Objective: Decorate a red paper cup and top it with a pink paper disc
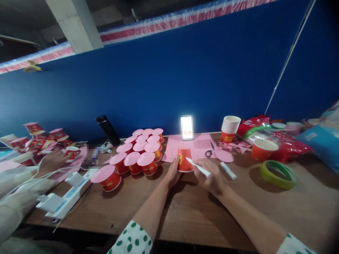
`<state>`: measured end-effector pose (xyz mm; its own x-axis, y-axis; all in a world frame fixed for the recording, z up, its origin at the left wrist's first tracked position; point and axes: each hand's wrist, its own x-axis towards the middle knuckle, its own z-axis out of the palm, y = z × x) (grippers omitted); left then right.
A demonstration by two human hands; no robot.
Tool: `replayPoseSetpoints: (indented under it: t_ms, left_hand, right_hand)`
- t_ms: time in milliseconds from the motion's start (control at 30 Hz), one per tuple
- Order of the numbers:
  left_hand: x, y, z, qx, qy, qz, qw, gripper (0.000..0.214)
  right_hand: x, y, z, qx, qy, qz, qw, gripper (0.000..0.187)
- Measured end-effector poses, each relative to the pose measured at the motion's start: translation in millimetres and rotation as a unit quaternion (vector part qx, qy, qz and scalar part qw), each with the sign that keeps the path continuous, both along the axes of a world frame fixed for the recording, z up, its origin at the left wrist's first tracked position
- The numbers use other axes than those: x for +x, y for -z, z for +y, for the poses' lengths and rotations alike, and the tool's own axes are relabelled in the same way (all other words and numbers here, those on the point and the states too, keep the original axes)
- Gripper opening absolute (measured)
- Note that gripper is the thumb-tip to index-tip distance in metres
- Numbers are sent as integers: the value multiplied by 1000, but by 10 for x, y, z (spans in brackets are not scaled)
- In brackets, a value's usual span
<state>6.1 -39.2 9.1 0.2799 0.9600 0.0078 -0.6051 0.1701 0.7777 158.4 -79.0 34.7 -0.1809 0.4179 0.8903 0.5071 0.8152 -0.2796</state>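
Observation:
My left hand is wrapped around an upside-down red paper cup that stands on the wooden table, at the near edge of a pink paper sheet. In my right hand I pinch a white pen, whose tip touches the cup's right side. A white pen cap lies just right of that hand. Beyond the cup, scissors rest on the pink sheet beside a cut pink disc.
Several red cups capped with pink discs cluster to the left. A cup stack, an open red cup, green tape rolls and bags sit right. A power strip and another person's hand are far left.

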Motion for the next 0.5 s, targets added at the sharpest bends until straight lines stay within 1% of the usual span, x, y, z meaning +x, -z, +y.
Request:
replayPoseSetpoints:
  t_ms: [133,300,500]
  left_hand:
    - [2,-4,-11,10,-10,14,1000,44]
    - [-4,3,-19,40,2,31,999,43]
    - [-13,31,-24,58,10,45,997,44]
  right_hand:
    - [13,-8,2,2,7,-3,1000,17]
    - [28,-10,10,11,28,-4,1000,15]
    - [41,-14,25,21,36,0,999,14]
